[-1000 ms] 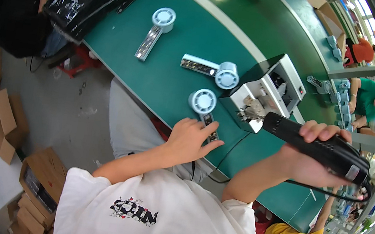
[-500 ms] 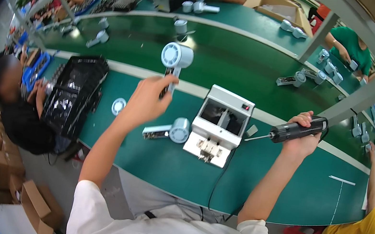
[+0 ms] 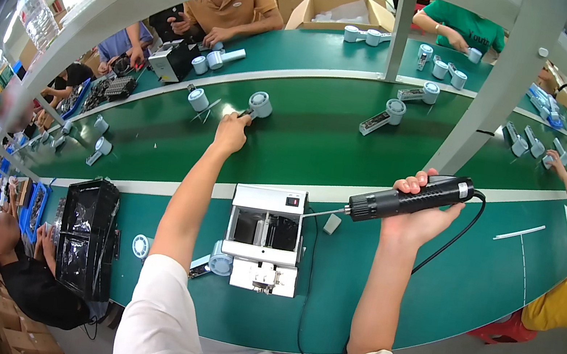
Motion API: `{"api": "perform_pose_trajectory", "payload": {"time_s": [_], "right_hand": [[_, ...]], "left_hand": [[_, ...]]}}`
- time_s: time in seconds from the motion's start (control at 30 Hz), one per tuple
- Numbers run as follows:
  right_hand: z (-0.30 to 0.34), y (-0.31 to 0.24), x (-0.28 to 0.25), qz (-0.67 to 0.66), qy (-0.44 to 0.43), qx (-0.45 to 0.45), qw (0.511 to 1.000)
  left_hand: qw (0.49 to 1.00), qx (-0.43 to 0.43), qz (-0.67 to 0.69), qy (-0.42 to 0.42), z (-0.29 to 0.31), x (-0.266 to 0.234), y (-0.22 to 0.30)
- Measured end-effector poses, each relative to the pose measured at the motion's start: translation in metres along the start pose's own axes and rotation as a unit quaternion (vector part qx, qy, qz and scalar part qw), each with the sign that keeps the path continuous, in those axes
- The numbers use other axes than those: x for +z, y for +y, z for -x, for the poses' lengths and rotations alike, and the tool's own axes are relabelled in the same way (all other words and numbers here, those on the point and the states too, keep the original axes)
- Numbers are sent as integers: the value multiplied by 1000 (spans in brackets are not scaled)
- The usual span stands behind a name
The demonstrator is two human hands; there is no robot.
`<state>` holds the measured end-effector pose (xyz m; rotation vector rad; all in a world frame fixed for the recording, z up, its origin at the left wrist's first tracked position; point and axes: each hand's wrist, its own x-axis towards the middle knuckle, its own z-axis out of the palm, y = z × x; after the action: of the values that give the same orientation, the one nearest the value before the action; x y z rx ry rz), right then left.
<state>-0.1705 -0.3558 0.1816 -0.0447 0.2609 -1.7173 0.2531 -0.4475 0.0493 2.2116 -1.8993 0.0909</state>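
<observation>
Since half a second ago the left hand (image 3: 230, 134) has been carrying its light-blue handheld fan (image 3: 260, 105) farther out, from above the bench's far edge to the green strip beyond.

Closest to the worker, a second fan (image 3: 219, 261) is lying on the green bench (image 3: 347, 289), tucked against the left of a white machine (image 3: 265, 253), while a third fan (image 3: 140, 246) is sitting farther left, near a black tray (image 3: 95, 188). The right hand (image 3: 414, 222) is hanging above the bench, its fingers wrapping fully round a black electric screwdriver (image 3: 376, 205), whose thin bit is pointing left and ending near the machine's right edge.

Farther out, the left arm is stretching across the green strip (image 3: 318, 138). Its fingers are pinching nearly together on the fan's handle; whether the fan is touching the strip, I cannot tell. More fans are lying about there, one (image 3: 197, 100) to its left and another (image 3: 395, 112) to its right. Beyond, a person in green (image 3: 464, 21) is handling a fan beside others.
</observation>
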Motion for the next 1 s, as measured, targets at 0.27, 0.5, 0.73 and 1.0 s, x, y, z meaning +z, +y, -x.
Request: {"api": "perform_pose_trajectory", "payload": {"time_s": [0.27, 0.5, 0.73, 1.0], "right_hand": [[-1, 9, -3, 1, -17, 10, 1000], [21, -8, 2, -5, -133, 31, 991], [79, 2, 24, 33, -235, 99, 966], [114, 16, 27, 46, -308, 174, 934]], "left_hand": [[988, 74, 109, 79, 92, -60, 24], [943, -128, 133, 276, 311, -146, -4], [922, -268, 115, 255, 444, -123, -15], [920, -313, 123, 201, 438, -116, -27]]}}
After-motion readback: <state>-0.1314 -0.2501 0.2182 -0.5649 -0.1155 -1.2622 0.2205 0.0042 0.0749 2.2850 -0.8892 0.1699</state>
